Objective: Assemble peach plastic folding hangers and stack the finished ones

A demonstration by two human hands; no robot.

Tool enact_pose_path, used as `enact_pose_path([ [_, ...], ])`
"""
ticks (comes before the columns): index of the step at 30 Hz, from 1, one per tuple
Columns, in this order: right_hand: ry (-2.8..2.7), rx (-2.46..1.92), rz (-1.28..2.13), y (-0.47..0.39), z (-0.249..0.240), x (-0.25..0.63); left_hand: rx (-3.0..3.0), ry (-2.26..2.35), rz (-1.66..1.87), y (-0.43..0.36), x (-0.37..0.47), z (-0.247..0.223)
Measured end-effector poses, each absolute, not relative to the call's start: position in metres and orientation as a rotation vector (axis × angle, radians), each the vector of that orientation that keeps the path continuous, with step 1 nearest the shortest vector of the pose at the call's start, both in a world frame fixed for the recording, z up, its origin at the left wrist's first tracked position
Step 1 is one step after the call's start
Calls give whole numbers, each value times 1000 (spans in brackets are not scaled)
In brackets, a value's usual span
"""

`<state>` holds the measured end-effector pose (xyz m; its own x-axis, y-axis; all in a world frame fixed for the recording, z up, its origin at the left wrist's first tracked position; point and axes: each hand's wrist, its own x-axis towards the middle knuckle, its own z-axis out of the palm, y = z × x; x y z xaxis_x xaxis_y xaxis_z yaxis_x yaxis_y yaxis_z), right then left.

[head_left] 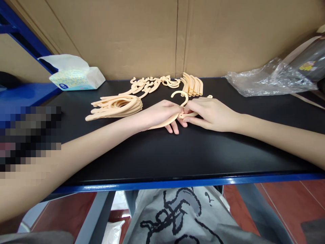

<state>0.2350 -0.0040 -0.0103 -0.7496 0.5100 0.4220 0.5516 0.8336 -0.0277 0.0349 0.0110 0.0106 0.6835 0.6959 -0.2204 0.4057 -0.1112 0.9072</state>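
Over the black table my left hand (166,113) is closed on a cream plastic hanger arm (165,124), which slants out below the palm to the left. A curved hanger hook (187,97) rises between my two hands. My right hand (212,113) pinches a second hanger arm (189,115), whose end with a small hole meets the first piece at the fingertips. The exact joint is partly hidden by the fingers. A small ringed tip (210,97) shows just behind my right hand; I cannot tell which piece it belongs to.
A stack of hanger arms (119,106) lies left of my hands. Behind are a pile of hook pieces (144,84) and a row of short curved pieces (194,86). A tissue pack (76,76) stands back left, a clear plastic bag (274,79) back right. Cardboard (142,37) backs the table.
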Motion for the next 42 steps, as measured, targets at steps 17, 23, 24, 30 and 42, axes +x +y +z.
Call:
enact_pose_path([
  [17, -2596, -796, -141, -3, -11, 235, 1720, 897, 329, 11, 36, 10],
  [23, -2597, -798, -134, -3, -12, 236, 1724, 913, 322, 11, 37, 11],
  [24, -2600, -800, -130, -2, -12, 236, 1723, 915, 322, 11, 37, 10],
  [30, -2612, -804, -124, -2, -11, 236, 1728, 923, 326, 11, 37, 11],
  [42, -2604, -813, -126, -3, -11, 236, 1739, 961, 313, 8, 40, 14],
])
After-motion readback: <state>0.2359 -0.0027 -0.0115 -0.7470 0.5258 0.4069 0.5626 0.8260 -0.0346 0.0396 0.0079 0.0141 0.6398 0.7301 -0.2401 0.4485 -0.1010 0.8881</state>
